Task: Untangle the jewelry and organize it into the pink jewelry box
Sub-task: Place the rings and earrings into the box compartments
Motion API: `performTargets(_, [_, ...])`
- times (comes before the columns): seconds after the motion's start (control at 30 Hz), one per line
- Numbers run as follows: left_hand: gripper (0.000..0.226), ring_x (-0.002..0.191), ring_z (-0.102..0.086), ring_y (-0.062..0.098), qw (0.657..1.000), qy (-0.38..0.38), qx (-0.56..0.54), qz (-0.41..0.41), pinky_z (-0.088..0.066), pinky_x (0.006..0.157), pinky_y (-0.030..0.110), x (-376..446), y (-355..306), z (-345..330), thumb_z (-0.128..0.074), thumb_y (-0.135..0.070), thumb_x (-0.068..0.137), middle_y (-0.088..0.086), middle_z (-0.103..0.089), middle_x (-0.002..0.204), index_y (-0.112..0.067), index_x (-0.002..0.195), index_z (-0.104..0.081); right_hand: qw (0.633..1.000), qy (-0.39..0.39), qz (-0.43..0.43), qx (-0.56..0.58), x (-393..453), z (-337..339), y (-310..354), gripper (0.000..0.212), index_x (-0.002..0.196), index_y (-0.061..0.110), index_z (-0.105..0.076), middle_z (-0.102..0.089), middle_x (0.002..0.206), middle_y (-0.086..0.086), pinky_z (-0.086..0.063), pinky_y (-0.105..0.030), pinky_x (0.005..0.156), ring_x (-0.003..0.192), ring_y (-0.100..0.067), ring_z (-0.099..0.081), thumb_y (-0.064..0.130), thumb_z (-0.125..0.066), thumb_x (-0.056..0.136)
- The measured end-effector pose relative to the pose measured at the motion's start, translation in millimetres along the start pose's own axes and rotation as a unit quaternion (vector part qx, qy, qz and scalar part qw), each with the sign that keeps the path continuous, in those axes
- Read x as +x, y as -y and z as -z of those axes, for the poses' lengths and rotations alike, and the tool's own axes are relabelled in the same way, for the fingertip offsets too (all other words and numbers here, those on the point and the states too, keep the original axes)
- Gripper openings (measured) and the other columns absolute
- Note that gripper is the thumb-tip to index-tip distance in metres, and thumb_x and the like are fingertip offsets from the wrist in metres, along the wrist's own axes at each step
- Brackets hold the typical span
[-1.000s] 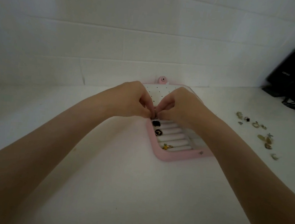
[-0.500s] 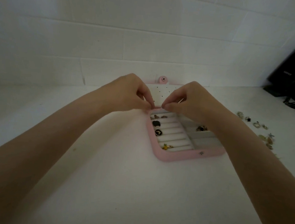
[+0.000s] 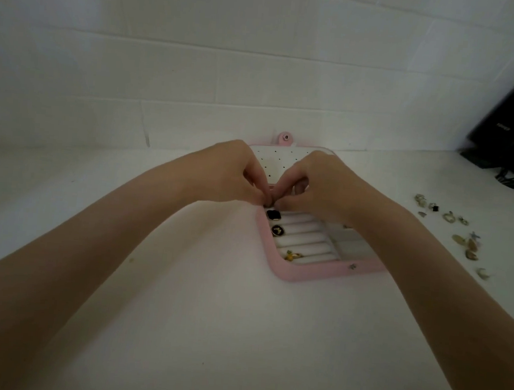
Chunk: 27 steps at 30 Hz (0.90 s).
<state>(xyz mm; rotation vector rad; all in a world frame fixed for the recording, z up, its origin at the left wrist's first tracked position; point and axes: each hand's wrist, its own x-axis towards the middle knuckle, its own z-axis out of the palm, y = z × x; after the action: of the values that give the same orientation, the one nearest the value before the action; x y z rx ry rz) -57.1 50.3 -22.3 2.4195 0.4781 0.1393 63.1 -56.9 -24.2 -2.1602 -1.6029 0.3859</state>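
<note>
Pink jewelry box point(image 3: 286, 274): dark device's point(image 3: 507, 122) label seems unreadable.

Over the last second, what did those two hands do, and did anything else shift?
Half a second ago both hands had lifted above the box's hinge; now the left hand and right hand have come back down, fingertips together pinching a small piece at the ring rolls' far end. The pink jewelry box and the loose jewelry stayed put.

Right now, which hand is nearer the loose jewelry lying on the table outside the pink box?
Right. The right hand is over the pink jewelry box, on the side toward the loose jewelry. The left hand meets it fingertip to fingertip but lies farther from the pile.
</note>
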Motion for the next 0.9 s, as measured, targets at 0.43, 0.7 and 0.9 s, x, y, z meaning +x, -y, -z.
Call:
performTargets(0.43, [0.006,0.037,-0.039,0.002,0.996,-0.071,-0.051,-0.024,-0.026,0.042,0.007,4.1,0.1,-4.3,-0.070,-0.016,0.080,-0.015,-0.042,0.034,-0.020,0.082,-0.075,0.944,-0.041,-0.078,0.317,-9.8,19.4,-4.3,0.013,0.085,0.009,-0.071,-0.063,0.075,-0.008,-0.043,-0.013,0.053,0.052,-0.003,-0.048,-0.001,-0.066,0.080])
performTargets(0.7, [0.017,0.039,-0.028,0.005,0.977,-0.167,-0.121,-0.052,-0.023,0.045,0.014,8.8,-1.6,-18.4,-0.073,-0.019,0.076,-0.011,-0.030,0.037,-0.031,0.066,-0.067,0.893,0.005,-0.114,0.436,-15.5,19.1,-9.8,0.004,0.083,0.000,-0.068,-0.070,0.073,-0.009,-0.051,-0.013,0.059,0.058,-0.006,-0.058,0.000,-0.064,0.082])
performTargets(0.9, [0.009,0.042,-0.026,0.004,0.973,-0.148,-0.167,-0.068,-0.022,0.044,0.012,9.2,0.8,-19.6,-0.075,-0.021,0.075,-0.012,-0.029,0.041,-0.027,0.072,-0.070,0.865,0.003,-0.104,0.492,-16.5,18.6,-11.8,0.005,0.084,0.005,-0.062,-0.070,0.073,-0.010,-0.049,-0.013,0.054,0.055,-0.006,-0.057,0.000,-0.059,0.085])
